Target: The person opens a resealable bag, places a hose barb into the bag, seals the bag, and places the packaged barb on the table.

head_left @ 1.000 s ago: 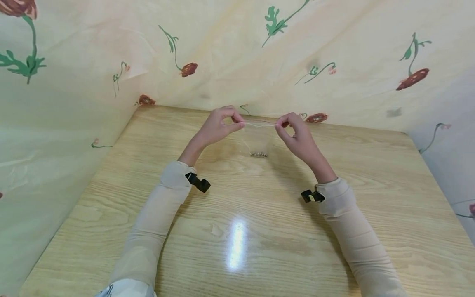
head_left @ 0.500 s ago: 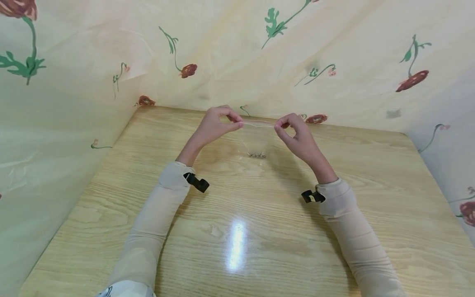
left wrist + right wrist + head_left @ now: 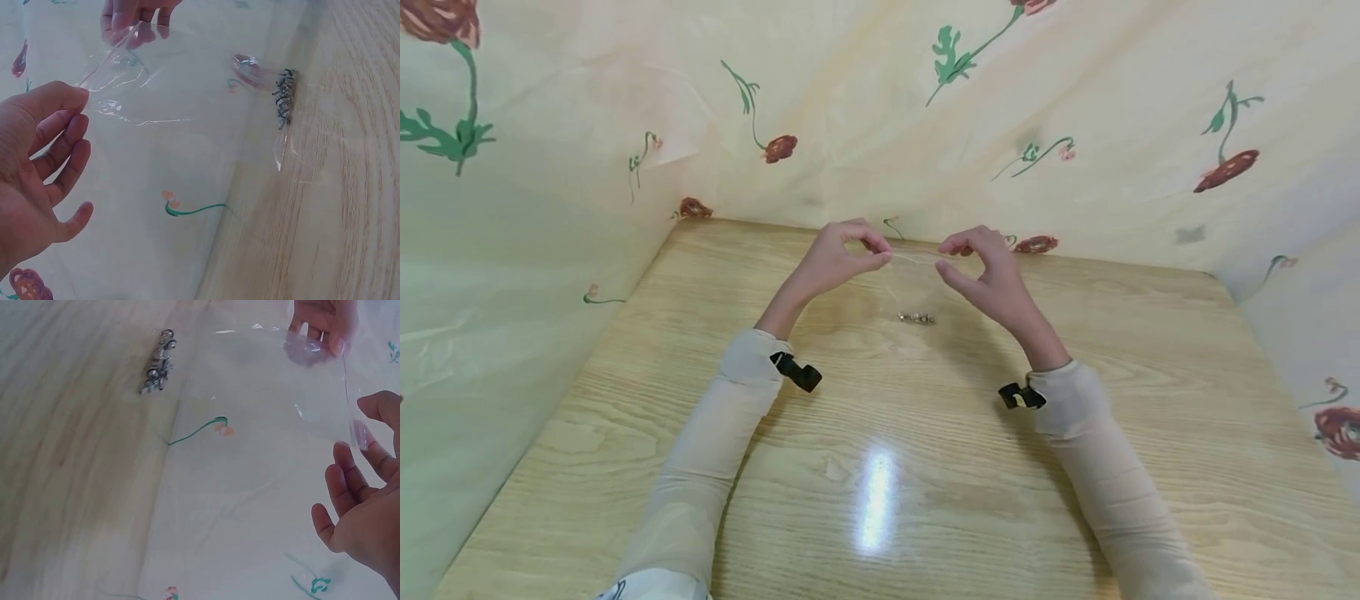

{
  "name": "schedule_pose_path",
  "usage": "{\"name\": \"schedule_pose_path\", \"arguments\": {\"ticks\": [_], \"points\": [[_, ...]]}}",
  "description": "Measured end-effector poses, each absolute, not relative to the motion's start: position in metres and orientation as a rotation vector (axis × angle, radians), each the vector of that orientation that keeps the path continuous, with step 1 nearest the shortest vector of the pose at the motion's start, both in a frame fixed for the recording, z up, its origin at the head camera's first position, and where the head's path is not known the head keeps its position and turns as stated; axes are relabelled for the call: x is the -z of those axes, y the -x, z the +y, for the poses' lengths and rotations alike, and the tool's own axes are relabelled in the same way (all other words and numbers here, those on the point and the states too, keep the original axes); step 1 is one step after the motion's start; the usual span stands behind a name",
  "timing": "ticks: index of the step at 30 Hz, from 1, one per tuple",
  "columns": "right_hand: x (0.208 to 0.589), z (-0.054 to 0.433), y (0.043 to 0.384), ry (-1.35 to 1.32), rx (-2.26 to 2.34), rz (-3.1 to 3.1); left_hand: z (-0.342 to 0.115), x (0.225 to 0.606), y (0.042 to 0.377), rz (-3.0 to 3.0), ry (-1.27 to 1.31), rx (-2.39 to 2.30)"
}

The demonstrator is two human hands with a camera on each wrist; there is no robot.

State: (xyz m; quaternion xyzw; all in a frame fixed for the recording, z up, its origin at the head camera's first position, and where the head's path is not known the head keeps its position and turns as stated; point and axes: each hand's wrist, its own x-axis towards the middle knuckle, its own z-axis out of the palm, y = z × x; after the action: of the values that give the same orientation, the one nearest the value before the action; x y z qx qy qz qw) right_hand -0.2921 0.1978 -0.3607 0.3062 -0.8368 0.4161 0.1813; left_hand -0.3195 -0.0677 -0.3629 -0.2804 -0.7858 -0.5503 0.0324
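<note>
A clear plastic bag (image 3: pixel 134 94) with a thin reddish line along its top edge hangs between my hands. Small shiny metal pieces, seemingly screws (image 3: pixel 284 100), lie heaped along its bottom; the head view shows them (image 3: pixel 916 318) low between the hands. My left hand (image 3: pixel 842 258) pinches one top corner between thumb and index finger, its other fingers loosely spread. At the opposite corner, my right hand (image 3: pixel 992 279) has its thumb parted from its fingers. In the right wrist view, the right index finger (image 3: pixel 378 456) touches the bag's edge from behind.
A wood-grain table (image 3: pixel 880 408) lies beneath the hands. Flower-printed sheeting (image 3: pixel 865 108) rises behind it and at both sides. Each wrist carries a black camera mount, the left one (image 3: pixel 797 372) and the right one (image 3: pixel 1021 396).
My right thumb and index finger, pinching the bag's corner before, have come apart, and that hand has shifted slightly left. The left hand keeps its pinch almost in place.
</note>
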Motion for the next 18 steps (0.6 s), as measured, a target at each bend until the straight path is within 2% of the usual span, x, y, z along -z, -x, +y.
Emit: {"name": "schedule_pose_path", "arguments": {"ticks": [18], "points": [[0.347, 0.152, 0.288, -0.879, -0.945, -2.384, -0.064, 0.364, 0.319, -2.383, 0.982, 1.595]]}}
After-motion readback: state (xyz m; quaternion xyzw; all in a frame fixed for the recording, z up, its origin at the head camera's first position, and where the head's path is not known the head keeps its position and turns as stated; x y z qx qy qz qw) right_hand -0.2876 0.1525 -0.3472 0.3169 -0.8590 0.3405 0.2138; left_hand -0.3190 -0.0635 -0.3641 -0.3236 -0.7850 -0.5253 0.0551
